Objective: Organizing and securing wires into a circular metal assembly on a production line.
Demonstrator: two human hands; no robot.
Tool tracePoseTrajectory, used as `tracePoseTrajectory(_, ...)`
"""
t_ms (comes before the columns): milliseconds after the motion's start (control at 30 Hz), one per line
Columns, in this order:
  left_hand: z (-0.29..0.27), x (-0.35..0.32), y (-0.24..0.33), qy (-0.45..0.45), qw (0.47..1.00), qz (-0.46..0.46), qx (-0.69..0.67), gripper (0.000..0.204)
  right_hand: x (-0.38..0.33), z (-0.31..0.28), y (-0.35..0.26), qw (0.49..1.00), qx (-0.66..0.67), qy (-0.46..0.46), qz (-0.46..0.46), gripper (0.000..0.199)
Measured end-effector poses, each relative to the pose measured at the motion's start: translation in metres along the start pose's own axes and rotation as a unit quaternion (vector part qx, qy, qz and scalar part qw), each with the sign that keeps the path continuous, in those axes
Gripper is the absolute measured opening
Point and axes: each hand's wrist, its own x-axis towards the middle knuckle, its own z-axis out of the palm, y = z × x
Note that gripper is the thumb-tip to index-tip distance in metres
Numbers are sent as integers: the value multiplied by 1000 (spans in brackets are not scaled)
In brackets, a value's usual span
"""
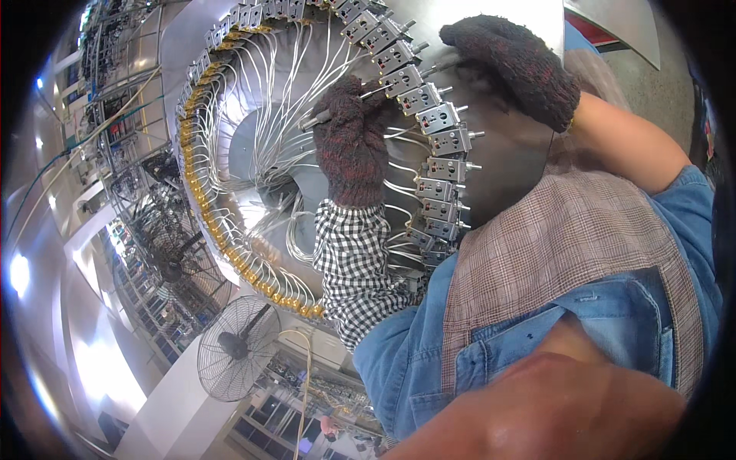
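Note:
My left hand [350, 149], in a dark knitted glove, is closed around a thin tool like a screwdriver [313, 121]. Its shaft points right, toward a row of small metal switch-like blocks [439, 117] with short stems, set along the rim of a large round metal fixture [244, 146]. On the other side of that row is my gloved right hand [514, 69], fingers bent and close together beside a block's stem. What it grips is hidden under the glove. White wires [268, 84] run from the blocks toward the fixture's middle.
Brass-coloured fittings [201, 195] line the fixture's left rim. A black-caged fan [234, 345] stands below it, with another fan [172, 257] farther left. A pale cable [309, 376] hangs near the lower middle. Racks of parts [123, 115] stand at the left.

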Motion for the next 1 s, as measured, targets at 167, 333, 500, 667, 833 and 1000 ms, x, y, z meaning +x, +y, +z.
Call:
tracePoseTrajectory(167, 0, 1, -2, -2, 999, 4, 32, 25, 6, -2, 12, 1000, 15, -7, 17, 28)
tracePoseTrajectory(333, -2, -1, -2, -28, 985, 68, 158, 22, 6, -7, 17, 997, 64, -49, 5, 28)
tracePoseTrajectory(500, 4, -1, 4, 5, 996, -37, -81, 22, 4, -6, 5, 996, 73, -44, 26, 29)
tracePoseTrajectory(667, 1, 1, 1, 2, 997, -29, -75, 23, 7, -7, 16, 995, 97, -25, 6, 29)
tracePoseTrajectory(833, 3, 0, 3, -11, 998, -27, -64, 23, 10, -14, 17, 991, 107, -65, 49, 30)
tracePoseTrajectory(1000, 4, -2, 4, -10, 997, -31, -74, 22, 2, -5, 8, 998, 52, -29, 23, 32)
